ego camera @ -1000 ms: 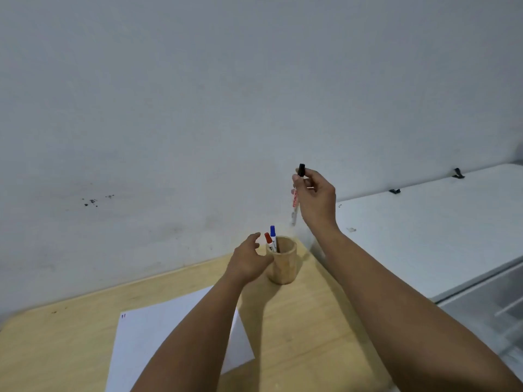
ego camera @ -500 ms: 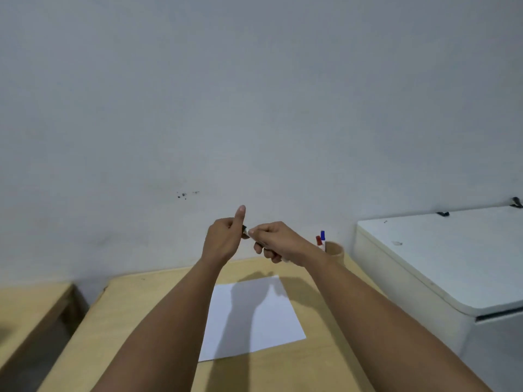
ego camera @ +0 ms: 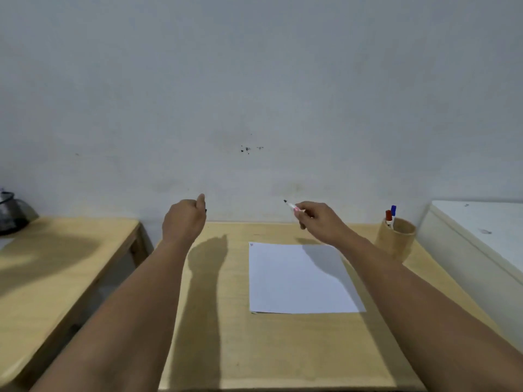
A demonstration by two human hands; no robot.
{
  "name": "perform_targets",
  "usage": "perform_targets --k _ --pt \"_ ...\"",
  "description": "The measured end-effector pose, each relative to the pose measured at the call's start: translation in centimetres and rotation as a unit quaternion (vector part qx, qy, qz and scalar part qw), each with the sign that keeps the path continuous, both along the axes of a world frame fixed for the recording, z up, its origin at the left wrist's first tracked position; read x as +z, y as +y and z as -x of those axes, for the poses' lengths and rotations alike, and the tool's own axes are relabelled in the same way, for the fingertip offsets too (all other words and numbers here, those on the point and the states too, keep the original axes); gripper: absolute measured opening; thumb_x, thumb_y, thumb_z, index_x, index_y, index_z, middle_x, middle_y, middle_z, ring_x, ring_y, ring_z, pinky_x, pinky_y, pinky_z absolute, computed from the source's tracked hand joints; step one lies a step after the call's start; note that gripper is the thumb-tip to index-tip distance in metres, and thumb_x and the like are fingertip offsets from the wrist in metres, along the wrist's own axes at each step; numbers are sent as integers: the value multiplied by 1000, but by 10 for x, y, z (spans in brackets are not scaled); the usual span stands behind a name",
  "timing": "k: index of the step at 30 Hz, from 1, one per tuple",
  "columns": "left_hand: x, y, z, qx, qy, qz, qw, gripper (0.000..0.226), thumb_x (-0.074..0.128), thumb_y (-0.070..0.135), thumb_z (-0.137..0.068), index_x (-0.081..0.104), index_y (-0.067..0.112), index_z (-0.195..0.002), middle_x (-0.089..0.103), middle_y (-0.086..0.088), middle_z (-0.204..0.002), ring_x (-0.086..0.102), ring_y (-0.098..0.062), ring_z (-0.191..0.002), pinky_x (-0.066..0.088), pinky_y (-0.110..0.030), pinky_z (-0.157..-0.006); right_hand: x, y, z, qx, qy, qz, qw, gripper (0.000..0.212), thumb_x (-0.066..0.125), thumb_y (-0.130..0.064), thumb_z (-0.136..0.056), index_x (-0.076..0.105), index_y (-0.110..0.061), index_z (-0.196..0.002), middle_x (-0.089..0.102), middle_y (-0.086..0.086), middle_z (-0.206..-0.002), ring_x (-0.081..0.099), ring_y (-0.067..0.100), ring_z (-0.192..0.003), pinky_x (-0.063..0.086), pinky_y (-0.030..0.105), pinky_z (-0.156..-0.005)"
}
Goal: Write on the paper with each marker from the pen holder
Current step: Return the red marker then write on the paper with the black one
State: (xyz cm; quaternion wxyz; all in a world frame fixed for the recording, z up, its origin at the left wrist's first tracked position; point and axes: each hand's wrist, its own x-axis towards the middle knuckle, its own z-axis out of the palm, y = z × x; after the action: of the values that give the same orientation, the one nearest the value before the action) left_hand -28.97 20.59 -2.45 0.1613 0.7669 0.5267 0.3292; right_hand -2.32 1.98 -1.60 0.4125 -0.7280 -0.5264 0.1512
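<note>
The right hand (ego camera: 319, 217) pinched an uncapped white marker (ego camera: 291, 206), black tip toward ten o'clock, above the white paper sheet (ego camera: 297, 281) on the pale wooden bench (ego camera: 223, 329). The left hand (ego camera: 184, 219) was fisted around a small black cap (ego camera: 205, 210). At three o'clock, the round wooden pen holder (ego camera: 396, 240) held red and blue markers (ego camera: 390, 215).

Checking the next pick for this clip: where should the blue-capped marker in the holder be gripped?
Take the blue-capped marker by its cap end, coming down from above. It stands upright in the pen holder, only its top clear of the rim, with the red-capped marker close beside it, so a narrow fingertip pinch fits best.
</note>
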Motion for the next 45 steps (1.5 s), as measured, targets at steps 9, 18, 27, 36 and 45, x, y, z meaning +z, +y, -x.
perform_targets --k 9,18,27,36,45 --pt "-101 -8 -8 -84 307 -59 946 44 33 54 -102 57 18 -107 69 -2 -100 65 -28 -94 41 -45 -88 -8 16 -9 -24 591 -90 801 33 47 -8 -102 73 -9 -122 80 19 -117 80 30 -87 66 34 -67" --pt "-90 -49 -17 -163 136 -185 960 54 38 55 -95 68 18 -122 66 -3 -121 60 -31 -107 49 -44 -85 -26 43 22 -89 407 -73 906 32 57 -41 -105 75 -18 -92 63 2 -63 52 12 -46 37 22 -50" --pt "-119 -85 -20 -289 247 -47 924 75 31 71 -94 39 25 -154 31 2 -167 20 -19 -157 23 -45 -124 -94 76 68 -127 299 -70 943 33 69 -34 -101 71 -6 -83 73 3 -68 61 10 -49 44 19 -45" --pt "-119 -79 -9 -250 248 -16 936 89 31 82 -88 28 29 -160 21 6 -170 9 -15 -159 6 -47 -128 -121 78 69 -132 312 -59 939 26 66 -23 -92 63 3 -87 73 23 -77 63 13 -54 50 23 -50" --pt "-120 -79 -9 -248 224 -6 943 91 34 84 -86 31 29 -159 21 5 -170 9 -13 -158 5 -45 -128 -127 82 68 -119 313 -60 940 20 70 -23 -90 65 -8 -79 73 26 -79 66 17 -60 50 25 -53"
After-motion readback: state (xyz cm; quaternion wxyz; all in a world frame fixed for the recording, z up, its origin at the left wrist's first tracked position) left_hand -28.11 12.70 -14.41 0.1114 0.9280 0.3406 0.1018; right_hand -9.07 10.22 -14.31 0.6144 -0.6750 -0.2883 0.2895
